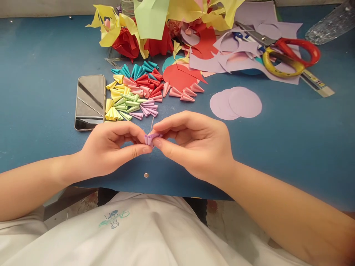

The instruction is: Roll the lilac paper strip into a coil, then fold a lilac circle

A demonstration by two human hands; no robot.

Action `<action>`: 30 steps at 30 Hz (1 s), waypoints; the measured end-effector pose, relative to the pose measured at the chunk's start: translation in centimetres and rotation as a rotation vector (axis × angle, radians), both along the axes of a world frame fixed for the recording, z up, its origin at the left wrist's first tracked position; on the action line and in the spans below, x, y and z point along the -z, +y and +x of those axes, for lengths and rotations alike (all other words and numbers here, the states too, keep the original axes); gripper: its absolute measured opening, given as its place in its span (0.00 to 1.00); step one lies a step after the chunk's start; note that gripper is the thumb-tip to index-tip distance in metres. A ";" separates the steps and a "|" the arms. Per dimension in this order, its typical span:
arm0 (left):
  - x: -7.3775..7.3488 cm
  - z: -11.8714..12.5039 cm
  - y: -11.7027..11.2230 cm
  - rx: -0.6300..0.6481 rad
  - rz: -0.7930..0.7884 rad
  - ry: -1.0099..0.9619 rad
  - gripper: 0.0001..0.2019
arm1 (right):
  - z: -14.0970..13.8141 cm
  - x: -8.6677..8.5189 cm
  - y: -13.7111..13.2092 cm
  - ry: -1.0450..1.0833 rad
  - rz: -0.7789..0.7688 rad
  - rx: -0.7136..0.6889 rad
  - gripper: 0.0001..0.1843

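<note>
Between both hands is a small piece of folded lilac paper (pixel 149 139), close to the table's front edge. My left hand (pixel 111 146) pinches its left side with thumb and index finger. The thumb and fingers of my right hand (pixel 194 142) close on its right side. A thin pin-like stick (pixel 152 123) rises from between the fingertips; its lower end is hidden. Just beyond my hands lies a pile of small paper cones (pixel 133 92) in teal, red, pink, yellow, green and lilac. Two overlapping lilac paper circles (pixel 245 103) lie to the right.
A phone (pixel 90 101) lies left of the cones. Scissors (pixel 288 55) with red and yellow handles rest on lilac paper scraps (pixel 205 62), beside a cutter (pixel 317 83). Crumpled yellow paper (pixel 108 26) and a red circle (pixel 179 77) are behind. A clear bottle (pixel 330 24) lies far right.
</note>
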State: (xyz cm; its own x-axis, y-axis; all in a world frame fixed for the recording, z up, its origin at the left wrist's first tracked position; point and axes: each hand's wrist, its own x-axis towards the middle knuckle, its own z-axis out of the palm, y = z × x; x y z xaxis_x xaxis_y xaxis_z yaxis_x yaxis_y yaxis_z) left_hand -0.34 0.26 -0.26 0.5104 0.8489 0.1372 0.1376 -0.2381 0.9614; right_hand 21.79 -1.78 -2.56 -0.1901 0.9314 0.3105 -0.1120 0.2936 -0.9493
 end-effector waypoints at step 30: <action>0.2 -0.2 0.6 0.172 0.291 0.049 0.07 | 0.6 0.1 1.0 -0.181 0.517 -0.029 0.08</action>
